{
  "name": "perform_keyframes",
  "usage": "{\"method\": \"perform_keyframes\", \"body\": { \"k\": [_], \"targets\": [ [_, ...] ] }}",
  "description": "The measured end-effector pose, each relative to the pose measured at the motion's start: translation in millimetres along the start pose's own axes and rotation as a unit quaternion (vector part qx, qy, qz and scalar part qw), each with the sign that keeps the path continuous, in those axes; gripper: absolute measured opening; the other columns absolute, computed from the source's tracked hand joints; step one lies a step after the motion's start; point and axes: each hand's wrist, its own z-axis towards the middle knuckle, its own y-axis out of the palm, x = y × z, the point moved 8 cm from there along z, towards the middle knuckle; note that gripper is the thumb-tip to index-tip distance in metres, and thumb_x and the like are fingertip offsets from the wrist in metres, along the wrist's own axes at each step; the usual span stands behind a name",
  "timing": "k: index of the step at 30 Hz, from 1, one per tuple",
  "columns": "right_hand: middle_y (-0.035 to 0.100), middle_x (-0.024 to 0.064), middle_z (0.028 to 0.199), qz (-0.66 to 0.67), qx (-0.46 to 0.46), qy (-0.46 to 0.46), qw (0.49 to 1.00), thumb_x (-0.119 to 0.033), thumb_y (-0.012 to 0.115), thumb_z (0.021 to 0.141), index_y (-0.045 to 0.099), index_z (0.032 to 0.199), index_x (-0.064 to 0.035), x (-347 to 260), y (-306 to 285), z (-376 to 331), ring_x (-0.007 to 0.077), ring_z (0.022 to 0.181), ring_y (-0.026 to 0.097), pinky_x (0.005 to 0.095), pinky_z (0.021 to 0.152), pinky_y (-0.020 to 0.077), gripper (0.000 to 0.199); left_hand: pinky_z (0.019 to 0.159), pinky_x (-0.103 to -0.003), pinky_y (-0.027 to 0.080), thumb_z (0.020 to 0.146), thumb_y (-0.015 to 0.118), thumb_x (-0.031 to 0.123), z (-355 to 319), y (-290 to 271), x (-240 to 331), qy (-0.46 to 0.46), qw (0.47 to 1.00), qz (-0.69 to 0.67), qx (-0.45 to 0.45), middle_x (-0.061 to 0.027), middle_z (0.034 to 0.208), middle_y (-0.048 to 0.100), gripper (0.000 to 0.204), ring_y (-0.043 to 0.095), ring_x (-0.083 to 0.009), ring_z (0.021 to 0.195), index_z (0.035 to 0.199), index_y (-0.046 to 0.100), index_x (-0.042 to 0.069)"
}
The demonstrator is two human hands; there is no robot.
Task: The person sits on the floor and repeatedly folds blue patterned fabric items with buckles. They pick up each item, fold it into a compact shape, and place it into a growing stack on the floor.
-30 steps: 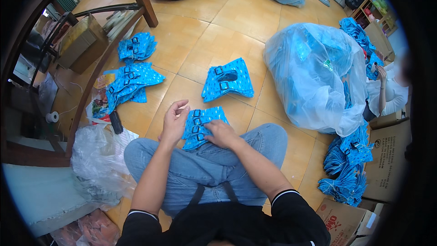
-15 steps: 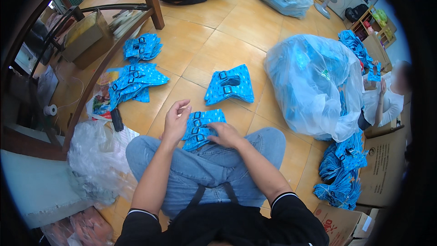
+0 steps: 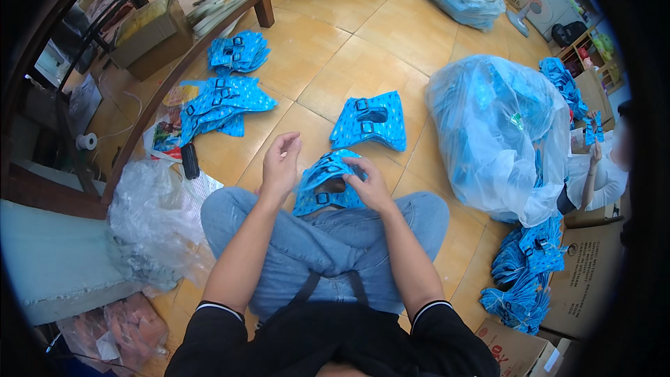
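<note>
In front of my crossed legs lies a small stack of blue patterned fabric pieces (image 3: 319, 197) with black plastic buckles. My right hand (image 3: 371, 185) pinches the far right edge of the top piece, which is lifted and bent, so a gap shows under it. My left hand (image 3: 280, 166) hovers at the stack's left side, its fingers loosely curled and apart, with nothing visible in them. Just beyond is another stack of the same buckled pieces (image 3: 391, 126), lying flat on the tiles.
Two more blue stacks (image 3: 234, 98) lie at the far left, beside a black oblong object (image 3: 190, 160) and clear plastic bags (image 3: 150, 216). On the right stand a big filled plastic bag (image 3: 499, 146), blue bundles (image 3: 523, 272) and cardboard boxes (image 3: 583, 272). Another person (image 3: 600, 167) handles a blue piece there.
My right hand has moved to the stack's far edge and lifted the top piece there. My left hand has shifted slightly away from the stack. The whole view has moved a little.
</note>
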Motion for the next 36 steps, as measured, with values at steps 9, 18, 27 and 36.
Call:
{"method": "perform_keyframes", "body": {
  "k": [9, 18, 27, 36],
  "targets": [
    [0.059, 0.0101, 0.11, -0.154, -0.131, 0.036, 0.979, -0.016, 0.072, 0.077, 0.06, 0.117, -0.0036, -17, -7, -8, 0.0232, 0.109, 0.054, 0.0344, 0.092, 0.042, 0.043, 0.081, -0.024, 0.041, 0.094, 0.056, 0.024, -6, 5, -11, -0.08, 0.996, -0.034, -0.024, -0.0041, 0.107, 0.06, 0.032, 0.053, -0.0113, 0.097, 0.118, 0.057, 0.004],
    [0.057, 0.0107, 0.122, 0.077, -0.047, 0.002, 0.996, -0.018, 0.072, 0.081, 0.058, 0.121, -0.0046, -47, -15, 0, 0.0257, 0.119, 0.049, 0.0394, 0.105, 0.0337, 0.044, 0.093, -0.03, 0.041, 0.094, 0.056, 0.024, 2, -4, -14, -0.067, 0.996, -0.037, 0.047, -0.0111, 0.112, 0.061, 0.033, 0.056, -0.0185, 0.105, 0.118, 0.055, 0.002],
    [0.044, 0.0148, 0.138, -0.04, 0.047, -0.129, 0.99, -0.017, 0.069, 0.085, 0.049, 0.13, -0.0035, -77, -45, 6, 0.0267, 0.13, 0.04, 0.0383, 0.107, 0.0321, 0.052, 0.066, -0.026, 0.051, 0.093, 0.056, 0.015, -14, 31, 21, -0.155, 0.91, -0.318, -0.216, -0.002, 0.095, 0.065, 0.031, 0.062, -0.0097, 0.082, 0.123, 0.05, 0.009],
    [0.064, 0.0005, 0.096, 0.355, 0.051, 0.097, 0.929, -0.024, 0.058, 0.094, 0.056, 0.112, -0.0045, 8, -36, 11, 0.0048, 0.083, 0.058, 0.0218, 0.075, 0.0475, 0.027, 0.062, -0.026, 0.051, 0.092, 0.057, 0.011, -11, 37, 17, -0.108, 0.942, -0.263, -0.179, -0.0029, 0.098, 0.063, 0.031, 0.062, -0.0087, 0.077, 0.121, 0.048, 0.006]
  ]
}}
